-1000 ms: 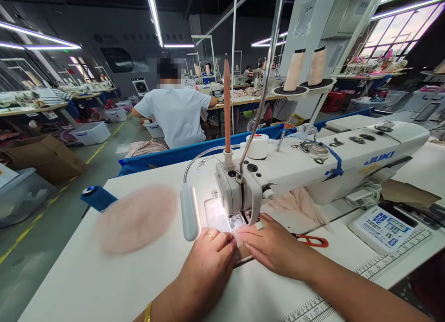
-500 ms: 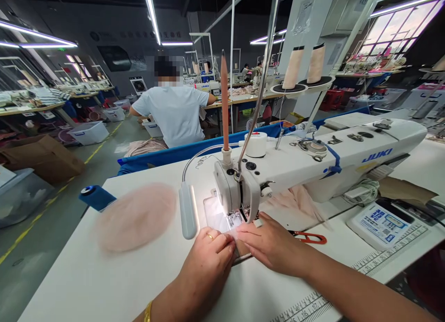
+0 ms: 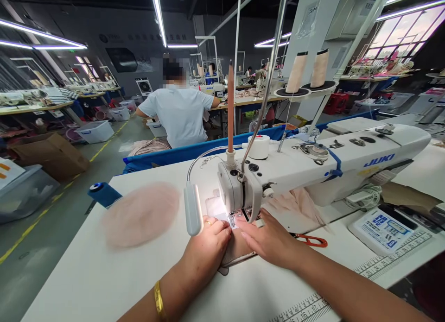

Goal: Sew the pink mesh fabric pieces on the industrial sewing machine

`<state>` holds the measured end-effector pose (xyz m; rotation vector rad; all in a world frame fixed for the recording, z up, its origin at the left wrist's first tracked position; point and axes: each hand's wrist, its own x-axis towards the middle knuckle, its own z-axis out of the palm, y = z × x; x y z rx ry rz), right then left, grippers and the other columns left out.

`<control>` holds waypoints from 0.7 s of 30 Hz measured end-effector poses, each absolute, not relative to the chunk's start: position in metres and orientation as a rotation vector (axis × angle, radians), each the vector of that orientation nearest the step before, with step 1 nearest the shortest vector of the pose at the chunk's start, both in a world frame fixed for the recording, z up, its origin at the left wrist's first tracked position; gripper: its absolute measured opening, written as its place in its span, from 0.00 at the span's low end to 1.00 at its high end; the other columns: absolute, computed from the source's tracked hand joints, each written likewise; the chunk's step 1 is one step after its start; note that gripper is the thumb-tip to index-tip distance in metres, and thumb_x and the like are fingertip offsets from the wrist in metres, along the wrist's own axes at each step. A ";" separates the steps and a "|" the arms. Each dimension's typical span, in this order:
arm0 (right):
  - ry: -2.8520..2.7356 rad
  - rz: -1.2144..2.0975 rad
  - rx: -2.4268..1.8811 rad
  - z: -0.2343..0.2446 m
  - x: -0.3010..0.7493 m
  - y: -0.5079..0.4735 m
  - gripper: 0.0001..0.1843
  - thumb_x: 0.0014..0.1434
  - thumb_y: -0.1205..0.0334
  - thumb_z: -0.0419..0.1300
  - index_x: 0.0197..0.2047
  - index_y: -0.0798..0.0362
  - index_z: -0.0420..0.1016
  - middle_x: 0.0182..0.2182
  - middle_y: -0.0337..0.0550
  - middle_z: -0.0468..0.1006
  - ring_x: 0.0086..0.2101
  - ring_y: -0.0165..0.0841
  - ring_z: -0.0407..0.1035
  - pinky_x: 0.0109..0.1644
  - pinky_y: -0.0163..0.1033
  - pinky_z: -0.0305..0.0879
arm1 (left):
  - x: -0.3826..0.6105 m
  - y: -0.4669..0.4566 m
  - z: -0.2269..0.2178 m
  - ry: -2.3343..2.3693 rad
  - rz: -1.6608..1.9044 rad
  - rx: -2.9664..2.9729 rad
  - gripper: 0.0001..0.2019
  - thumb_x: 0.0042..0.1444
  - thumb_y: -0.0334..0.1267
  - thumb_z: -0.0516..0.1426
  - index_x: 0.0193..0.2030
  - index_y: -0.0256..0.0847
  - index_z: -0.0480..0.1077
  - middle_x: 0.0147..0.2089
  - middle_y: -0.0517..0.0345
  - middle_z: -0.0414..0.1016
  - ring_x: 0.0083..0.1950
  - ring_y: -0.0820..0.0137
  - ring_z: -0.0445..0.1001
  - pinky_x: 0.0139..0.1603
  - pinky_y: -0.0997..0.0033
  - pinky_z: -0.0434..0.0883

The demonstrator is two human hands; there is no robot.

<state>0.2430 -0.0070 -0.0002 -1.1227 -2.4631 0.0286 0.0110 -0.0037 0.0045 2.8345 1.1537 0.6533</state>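
My left hand (image 3: 207, 242), with its ring and curled fingers, presses and pinches thin pale-pink fabric just left of the presser foot (image 3: 232, 220). Close on the right of the foot, my right hand (image 3: 273, 236) has its fingertips together on the same fabric, partly under the needle head (image 3: 236, 187) of the white sewing machine (image 3: 299, 169). Between the hands is a tan flat surface (image 3: 239, 249); whether it is cloth or bed plate I cannot tell. The fingers hide most of the held fabric. A lit lamp (image 3: 193, 208) hangs beside my left hand.
A round sheer pink piece (image 3: 142, 215) lies on the white table (image 3: 139, 280), near a blue thread cone (image 3: 102, 193). Orange-handled thread snips (image 3: 311, 240) and a white box (image 3: 382, 229) are at right. Ahead, a person in a light shirt (image 3: 179, 111) sits at another station.
Both hands have moved slightly forward, closer to the presser foot. The left fingers have flattened somewhat, and more of the tan surface shows between the hands. The view has shifted a little.
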 end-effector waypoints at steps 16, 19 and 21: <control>-2.402 0.065 -0.970 -0.011 0.244 -0.009 0.17 0.69 0.71 0.53 0.55 0.51 0.77 0.50 0.51 0.82 0.49 0.45 0.74 0.51 0.48 0.73 | 0.012 0.006 -0.003 1.379 0.777 2.532 0.14 0.64 0.29 0.50 0.28 0.42 0.70 0.34 0.53 0.76 0.36 0.63 0.72 0.39 0.64 0.70; -2.444 0.127 -0.766 -0.009 0.241 -0.017 0.18 0.69 0.73 0.51 0.55 0.50 0.76 0.47 0.50 0.82 0.48 0.42 0.75 0.51 0.46 0.74 | 0.001 -0.003 0.008 1.414 0.790 2.447 0.13 0.60 0.28 0.51 0.24 0.43 0.64 0.29 0.55 0.71 0.30 0.65 0.69 0.34 0.66 0.67; -2.445 0.170 -0.648 -0.003 0.234 -0.026 0.19 0.70 0.72 0.51 0.59 0.50 0.73 0.51 0.50 0.81 0.52 0.42 0.73 0.55 0.47 0.72 | -0.010 -0.020 0.019 1.404 0.768 2.404 0.11 0.57 0.28 0.53 0.24 0.44 0.62 0.27 0.56 0.70 0.29 0.65 0.69 0.34 0.66 0.67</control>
